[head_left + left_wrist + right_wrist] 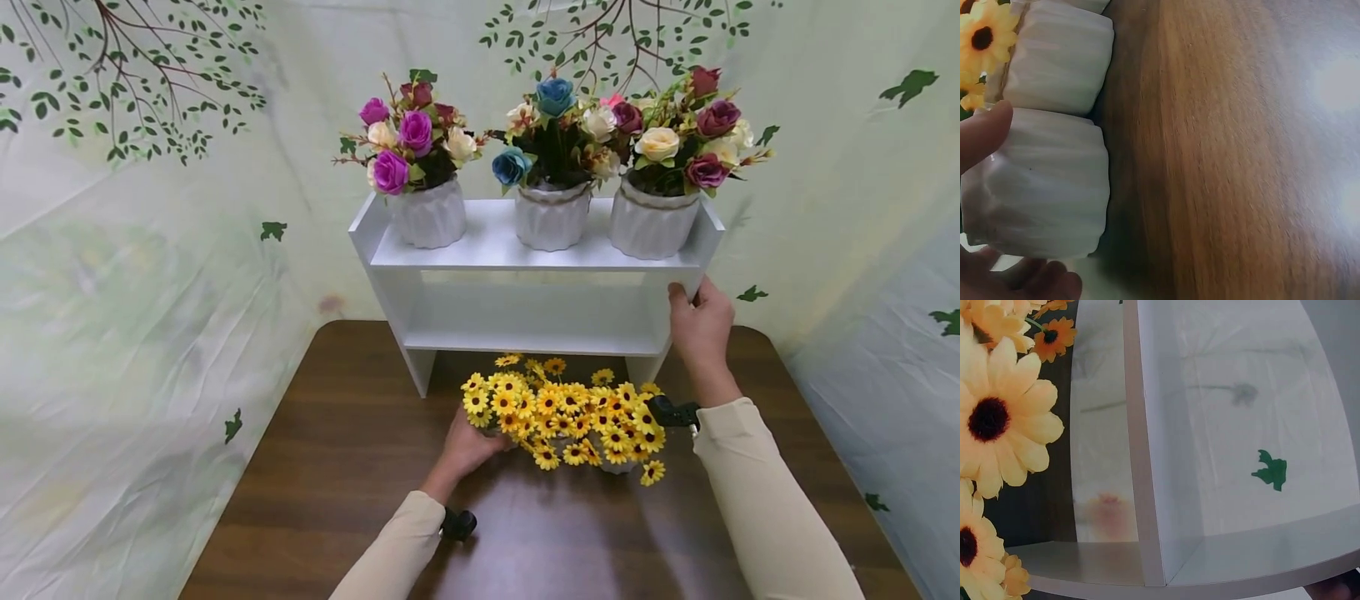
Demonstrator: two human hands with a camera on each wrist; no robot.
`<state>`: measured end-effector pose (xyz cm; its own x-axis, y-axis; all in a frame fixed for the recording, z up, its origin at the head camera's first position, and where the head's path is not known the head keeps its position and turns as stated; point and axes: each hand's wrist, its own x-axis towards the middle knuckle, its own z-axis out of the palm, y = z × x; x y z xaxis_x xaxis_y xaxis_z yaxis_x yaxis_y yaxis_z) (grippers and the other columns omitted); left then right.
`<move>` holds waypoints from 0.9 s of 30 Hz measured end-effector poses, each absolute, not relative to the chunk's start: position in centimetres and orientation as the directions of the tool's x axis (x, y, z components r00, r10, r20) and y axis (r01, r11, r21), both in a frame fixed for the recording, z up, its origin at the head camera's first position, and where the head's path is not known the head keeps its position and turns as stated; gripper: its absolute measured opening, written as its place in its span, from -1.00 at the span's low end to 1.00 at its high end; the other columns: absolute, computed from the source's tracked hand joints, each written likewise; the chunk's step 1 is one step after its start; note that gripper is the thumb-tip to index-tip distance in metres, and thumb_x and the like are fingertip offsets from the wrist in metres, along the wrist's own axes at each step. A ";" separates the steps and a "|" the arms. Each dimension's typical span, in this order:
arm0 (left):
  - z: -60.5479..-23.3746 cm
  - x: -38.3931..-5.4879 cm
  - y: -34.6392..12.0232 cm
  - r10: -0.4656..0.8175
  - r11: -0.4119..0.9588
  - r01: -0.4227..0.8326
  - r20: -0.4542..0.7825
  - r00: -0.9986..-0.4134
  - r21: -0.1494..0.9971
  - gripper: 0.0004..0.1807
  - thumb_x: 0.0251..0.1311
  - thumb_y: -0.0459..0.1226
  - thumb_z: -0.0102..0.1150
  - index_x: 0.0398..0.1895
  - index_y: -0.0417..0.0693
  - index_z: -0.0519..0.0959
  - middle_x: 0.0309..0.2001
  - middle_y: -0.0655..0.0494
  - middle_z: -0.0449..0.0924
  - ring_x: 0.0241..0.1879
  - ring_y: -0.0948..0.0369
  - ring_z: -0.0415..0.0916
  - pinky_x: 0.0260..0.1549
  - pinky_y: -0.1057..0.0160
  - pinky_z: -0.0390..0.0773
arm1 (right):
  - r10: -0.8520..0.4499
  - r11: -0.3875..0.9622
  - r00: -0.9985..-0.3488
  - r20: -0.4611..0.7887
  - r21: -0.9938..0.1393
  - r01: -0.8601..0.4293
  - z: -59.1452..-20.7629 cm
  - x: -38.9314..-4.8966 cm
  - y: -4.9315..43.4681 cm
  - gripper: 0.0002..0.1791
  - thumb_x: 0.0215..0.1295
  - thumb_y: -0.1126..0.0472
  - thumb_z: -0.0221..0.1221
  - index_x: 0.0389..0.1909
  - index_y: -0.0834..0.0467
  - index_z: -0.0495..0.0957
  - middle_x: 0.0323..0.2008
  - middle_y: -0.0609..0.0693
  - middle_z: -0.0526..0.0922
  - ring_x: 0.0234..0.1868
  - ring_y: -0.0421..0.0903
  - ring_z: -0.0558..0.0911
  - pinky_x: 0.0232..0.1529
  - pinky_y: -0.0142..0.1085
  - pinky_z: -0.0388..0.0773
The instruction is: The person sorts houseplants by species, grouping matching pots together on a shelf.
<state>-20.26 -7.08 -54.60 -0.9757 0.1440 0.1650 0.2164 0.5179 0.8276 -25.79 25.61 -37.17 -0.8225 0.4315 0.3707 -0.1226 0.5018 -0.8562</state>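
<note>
My left hand (467,446) is at the left end of a row of potted yellow sunflowers (562,408). In the left wrist view it grips a ribbed white flowerpot (1041,181), thumb on one side and fingers curled on the other. A second white pot (1063,53) stands right beside that one. My right hand (703,321) holds the right side panel of a white two-tier shelf (525,312), thumb at its front edge. Only a dark bit of that hand shows at the corner of the right wrist view. Sunflower blooms (988,419) hang close to the shelf there.
On the shelf's top board stand three white pots of artificial roses: a purple bunch (415,137), a blue and cream bunch (555,125) and a burgundy and cream bunch (690,142). The shelf stands on a brown wooden table (315,467), before a leaf-printed curtain (150,275).
</note>
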 end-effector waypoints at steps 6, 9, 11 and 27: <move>-55.1 -20.3 -6.5 0.108 0.504 0.174 0.138 -0.984 0.846 -0.28 -0.24 -0.33 0.50 0.13 -0.03 0.47 0.05 0.03 0.61 0.02 0.16 0.51 0.07 0.15 0.53 | 0.437 0.513 -0.811 0.389 -0.848 -0.131 -37.2 -25.8 25.6 -0.69 0.42 0.15 0.08 -0.03 0.27 0.63 -0.03 0.20 0.73 -0.23 -0.27 0.52 -0.27 -0.53 0.36; -55.3 -20.3 -6.4 0.102 0.455 0.160 0.127 -0.987 0.876 -0.23 -0.23 -0.35 0.50 0.19 -0.09 0.42 0.09 -0.03 0.58 0.09 0.10 0.51 0.15 0.07 0.51 | 0.441 0.517 -0.803 0.399 -0.845 -0.136 -37.3 -25.9 25.6 -0.70 0.42 0.16 0.07 -0.04 0.28 0.63 -0.05 0.20 0.73 -0.24 -0.27 0.50 -0.27 -0.53 0.35; -55.4 -20.2 -6.4 0.098 0.417 0.147 0.116 -0.988 0.897 -0.20 -0.23 -0.37 0.50 0.22 -0.09 0.40 0.12 -0.05 0.57 0.13 0.07 0.50 0.18 0.04 0.50 | 0.443 0.520 -0.798 0.409 -0.842 -0.143 -37.4 -25.9 25.7 -0.70 0.41 0.17 0.08 -0.07 0.30 0.63 -0.07 0.23 0.73 -0.27 -0.30 0.49 -0.29 -0.53 0.34; -55.0 -19.2 -7.6 0.043 0.425 0.047 0.031 -0.999 0.904 -0.23 -0.32 -0.21 0.64 0.12 0.11 0.52 0.01 0.11 0.68 0.02 0.15 0.60 0.07 0.12 0.57 | 0.431 0.547 -0.778 0.457 -0.818 -0.178 -37.7 -26.1 25.9 -0.73 0.40 0.20 0.09 -0.17 0.35 0.61 -0.27 0.27 0.69 -0.38 -0.26 0.43 -0.39 -0.53 0.30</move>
